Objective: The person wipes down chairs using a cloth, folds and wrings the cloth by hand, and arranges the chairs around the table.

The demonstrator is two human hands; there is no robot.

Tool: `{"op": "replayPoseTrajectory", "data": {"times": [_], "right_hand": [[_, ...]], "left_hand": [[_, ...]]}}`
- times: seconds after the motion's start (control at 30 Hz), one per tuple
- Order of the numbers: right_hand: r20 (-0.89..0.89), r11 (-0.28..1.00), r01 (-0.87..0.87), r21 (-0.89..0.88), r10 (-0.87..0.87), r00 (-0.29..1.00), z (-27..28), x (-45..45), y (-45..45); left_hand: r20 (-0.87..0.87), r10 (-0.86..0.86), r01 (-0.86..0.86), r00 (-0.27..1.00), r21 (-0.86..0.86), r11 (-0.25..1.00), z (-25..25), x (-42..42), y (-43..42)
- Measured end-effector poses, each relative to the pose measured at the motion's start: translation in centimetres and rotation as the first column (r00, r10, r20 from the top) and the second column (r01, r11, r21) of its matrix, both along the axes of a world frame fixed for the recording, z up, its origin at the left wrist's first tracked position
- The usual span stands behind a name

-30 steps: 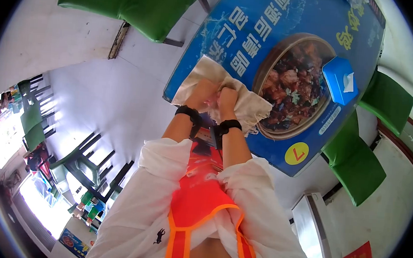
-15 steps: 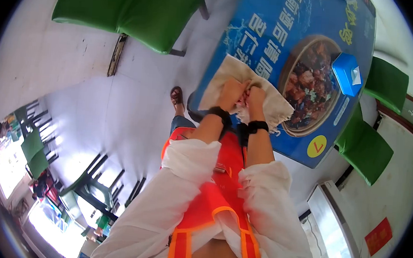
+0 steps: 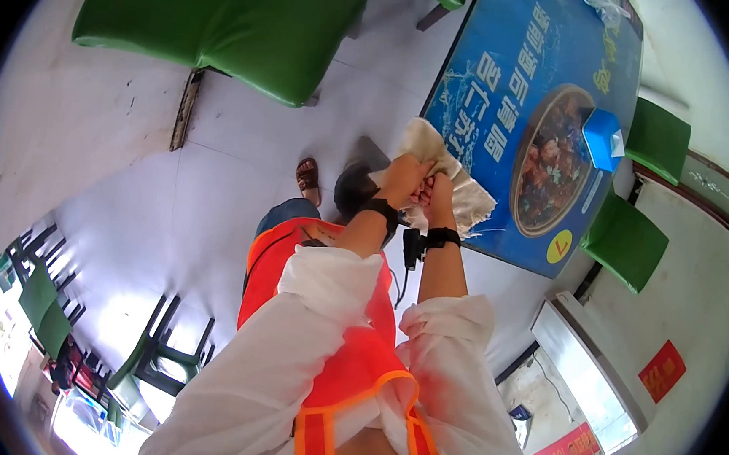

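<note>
A beige cloth [image 3: 469, 203] with a frayed edge is bunched in my two hands at the near left corner of the blue printed table [image 3: 510, 77]. My left hand [image 3: 403, 179] is closed on the cloth's left part. Close beside it, my right hand [image 3: 438, 194] grips the cloth too, fingers curled. Part of the cloth lies over the table edge and part hangs off it. Black straps circle both wrists, and a small black device [image 3: 413, 248] is by the right one.
A blue tissue box [image 3: 602, 140] stands on the table, with clear plastic [image 3: 606, 6] at its far end. Green chairs [image 3: 269, 26] are at upper left and right [image 3: 625, 241]. A dark round object [image 3: 357, 189] is beside the table corner. A white cabinet [image 3: 587, 370] stands lower right.
The table has shifted right and away in view. The cloth, earlier spread flatter on the tabletop, now sits bunched at its edge. Both hands keep hold of it. A sandalled foot has come into view.
</note>
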State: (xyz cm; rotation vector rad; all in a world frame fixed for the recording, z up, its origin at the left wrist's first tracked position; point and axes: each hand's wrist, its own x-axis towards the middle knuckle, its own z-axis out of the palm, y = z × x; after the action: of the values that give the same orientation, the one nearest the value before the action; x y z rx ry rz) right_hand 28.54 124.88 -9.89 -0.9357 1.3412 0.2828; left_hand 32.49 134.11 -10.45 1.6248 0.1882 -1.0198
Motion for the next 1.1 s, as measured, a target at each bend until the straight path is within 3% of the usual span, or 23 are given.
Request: {"op": "replayPoseTrajectory", "data": {"times": [0.03, 0.1, 0.37, 0.47, 0.53, 0.57, 0.6, 0.63, 0.77, 0.93, 1.1], "right_hand": [[0.053, 0.998, -0.013, 0.068, 0.009, 0.999, -0.4, -0.1, -0.2], [0.078, 0.987, -0.066, 0.148, 0.055, 0.995, -1.1, -0.1, -1.1], [0.098, 0.992, 0.042, 0.119, -0.054, 0.994, -0.7, 1.8, -1.1], [0.113, 0.991, 0.099, 0.092, -0.11, 0.988, -0.5, 3.5, -1.2], [0.123, 0.988, 0.126, 0.084, -0.136, 0.983, 0.1, 2.8, -0.5], [0.134, 0.984, 0.157, 0.086, -0.168, 0.977, 0.2, 3.4, -0.5], [0.152, 0.979, 0.186, 0.087, -0.197, 0.968, 0.4, 4.2, -0.7], [0.1, 0.995, 0.087, 0.057, -0.092, 0.991, 0.8, 4.5, -1.3], [0.138, 0.987, 0.149, 0.055, -0.155, 0.978, 0.9, 5.8, -1.5], [0.173, 0.968, 0.231, 0.101, -0.246, 0.954, 1.8, 7.5, -1.8], [0.171, 0.961, 0.264, 0.076, -0.274, 0.947, 1.0, 8.2, -2.2]], "left_hand": [[-0.091, 0.043, -0.046, 0.995, -0.021, 0.999, 0.0, 0.1, 0.1], [-0.07, 0.005, -0.005, 0.998, 0.002, 1.0, 0.1, 0.5, -0.1], [-0.015, -0.046, 0.046, 0.999, -0.028, 0.999, -0.2, 2.7, -1.1], [0.014, -0.115, 0.113, 0.993, 0.076, 0.991, -0.7, 3.4, -1.6], [-0.312, 0.086, -0.168, 0.946, -0.247, 0.954, -0.4, 3.5, -1.4], [-0.293, 0.083, -0.16, 0.953, -0.253, 0.954, -0.1, 4.1, -1.6], [-0.145, 0.011, -0.027, 0.989, -0.113, 0.993, 0.3, 4.7, -1.9], [-0.014, -0.081, 0.081, 0.997, 0.052, 0.995, 0.3, 5.1, -2.2], [-0.02, -0.029, 0.03, 0.999, 0.043, 0.999, 0.4, 6.4, -3.0], [0.029, -0.096, 0.094, 0.995, 0.061, 0.994, 0.4, 8.2, -3.8], [-0.039, -0.108, 0.112, 0.993, 0.14, 0.984, 1.1, 9.5, -4.7]]}}
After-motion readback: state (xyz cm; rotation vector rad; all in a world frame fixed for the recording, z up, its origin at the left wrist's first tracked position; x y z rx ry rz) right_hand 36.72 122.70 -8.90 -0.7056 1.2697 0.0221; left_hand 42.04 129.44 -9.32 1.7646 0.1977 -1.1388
